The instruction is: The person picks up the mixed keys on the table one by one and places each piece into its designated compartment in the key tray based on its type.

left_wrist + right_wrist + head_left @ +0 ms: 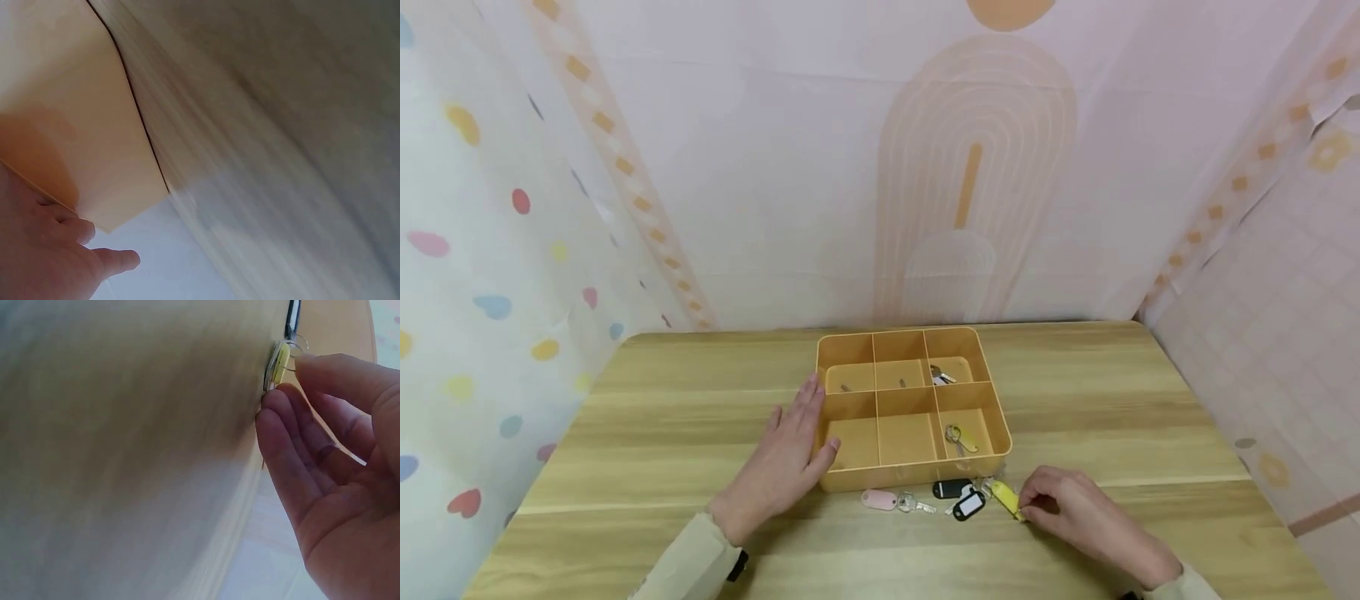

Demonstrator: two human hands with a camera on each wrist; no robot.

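My left hand rests against the left side of a yellow-orange divided box, fingers extended along the rim and thumb over the front left compartment. In the left wrist view, its fingers lie at the box edge. At the box's front right corner, my right hand pinches the near end of a yellow key tag between thumb and fingers. The right wrist view shows that yellow tag at the fingertips, with a metal ring beside it. Two black key tags lie just left of it.
A pink key tag with keys lies before the box. Keys with a yellow tag are in the front right compartment; more keys sit in the back right one. The wooden table meets a patterned cloth backdrop.
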